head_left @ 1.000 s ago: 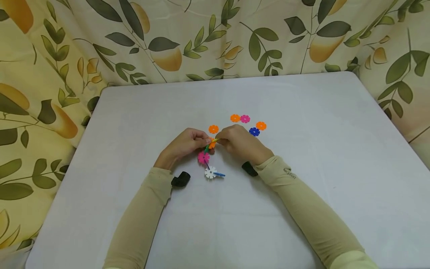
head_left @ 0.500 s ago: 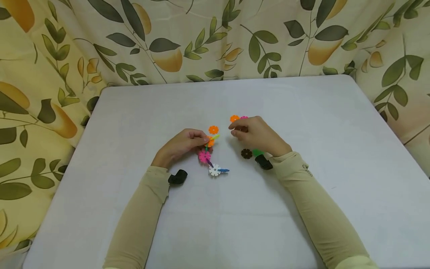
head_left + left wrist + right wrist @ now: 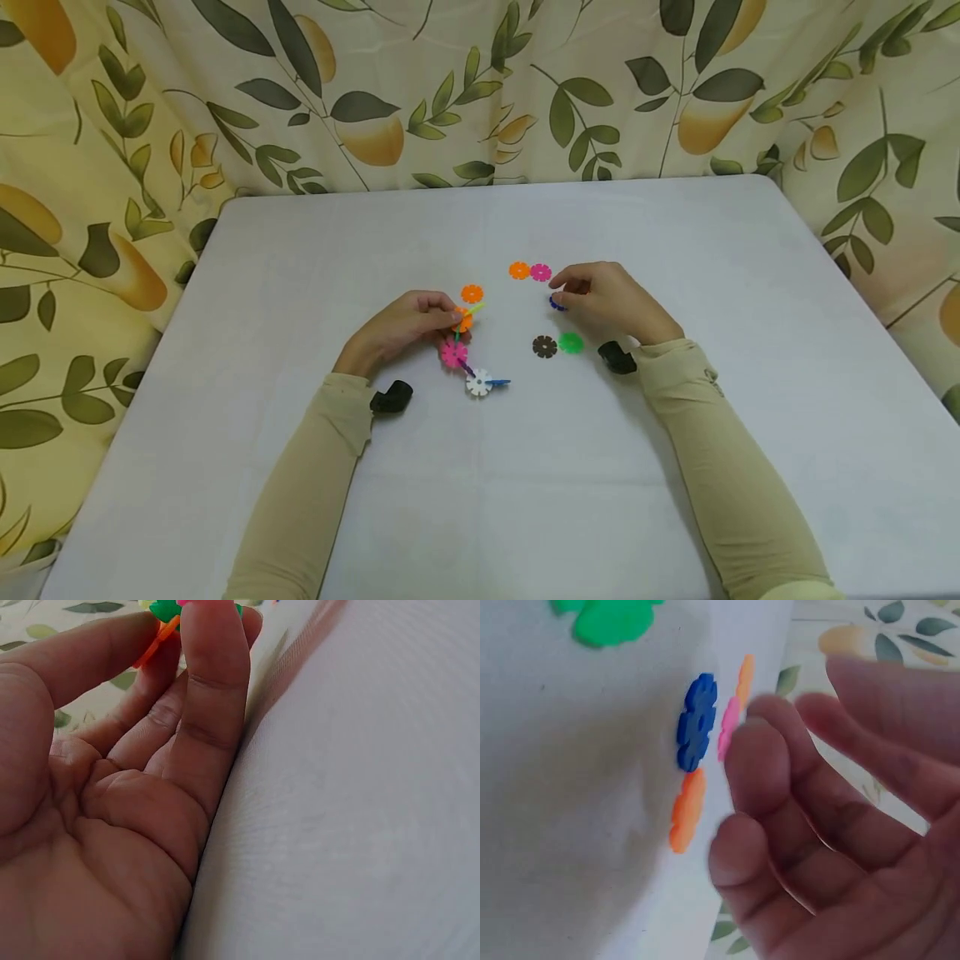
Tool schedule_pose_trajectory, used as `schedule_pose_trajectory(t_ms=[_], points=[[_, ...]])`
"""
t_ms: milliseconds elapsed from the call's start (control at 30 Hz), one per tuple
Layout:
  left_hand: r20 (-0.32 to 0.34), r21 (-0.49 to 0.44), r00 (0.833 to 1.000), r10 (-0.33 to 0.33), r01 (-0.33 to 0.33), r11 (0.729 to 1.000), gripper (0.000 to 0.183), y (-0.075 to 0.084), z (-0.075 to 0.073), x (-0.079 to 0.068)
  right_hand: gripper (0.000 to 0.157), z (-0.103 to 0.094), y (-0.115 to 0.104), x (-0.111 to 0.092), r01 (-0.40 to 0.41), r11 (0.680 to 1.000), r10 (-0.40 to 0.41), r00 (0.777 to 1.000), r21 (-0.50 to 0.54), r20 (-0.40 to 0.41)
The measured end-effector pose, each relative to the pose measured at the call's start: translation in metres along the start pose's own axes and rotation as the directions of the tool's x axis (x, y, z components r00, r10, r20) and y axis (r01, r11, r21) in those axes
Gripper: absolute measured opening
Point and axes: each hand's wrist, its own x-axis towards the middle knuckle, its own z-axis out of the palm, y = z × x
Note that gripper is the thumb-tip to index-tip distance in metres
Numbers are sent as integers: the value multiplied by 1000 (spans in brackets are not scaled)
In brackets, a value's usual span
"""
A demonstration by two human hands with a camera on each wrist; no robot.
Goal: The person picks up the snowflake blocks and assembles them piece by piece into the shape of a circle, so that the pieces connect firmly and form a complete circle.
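Observation:
My left hand [image 3: 401,332] pinches an orange notched plastic disc [image 3: 464,323] between thumb and fingers. It belongs to a chain of interlocking discs: a yellow disc [image 3: 476,309] at the top, then below the orange one a green, a pink [image 3: 453,354], a purple, a white [image 3: 478,383] and a blue disc [image 3: 498,382]. My right hand [image 3: 615,298] hovers over a dark blue disc [image 3: 697,722], fingers loosely bent and apart from it in the right wrist view. Beside that disc lies an orange one [image 3: 687,814], which the hand covers in the head view.
Loose discs lie on the white table [image 3: 480,517]: an orange one [image 3: 472,293] behind the chain, an orange [image 3: 519,270] and a pink [image 3: 541,272] farther back, a brown [image 3: 544,347] and a green [image 3: 572,343] nearer. A leaf-patterned curtain [image 3: 450,92] borders the table.
My right hand has let go of the yellow disc, which stays on the chain, and has moved right to the dark blue disc. My left hand keeps its pinch, almost still.

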Motion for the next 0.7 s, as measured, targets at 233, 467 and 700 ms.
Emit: schedule_pose_trajectory(t_ms=[233, 467, 700], points=[[-22, -38, 999, -23, 22, 999, 7, 0, -1, -1, 20, 9, -6, -6, 40, 999, -40, 977, 2, 210], [-27, -52, 999, -20, 19, 998, 8, 0, 0, 2, 27, 15, -10, -5, 42, 997, -19, 954, -71, 299], [-34, 13, 999, -42, 42, 999, 25, 3, 2, 0, 15, 17, -4, -3, 68, 998, -60, 966, -19, 252]])
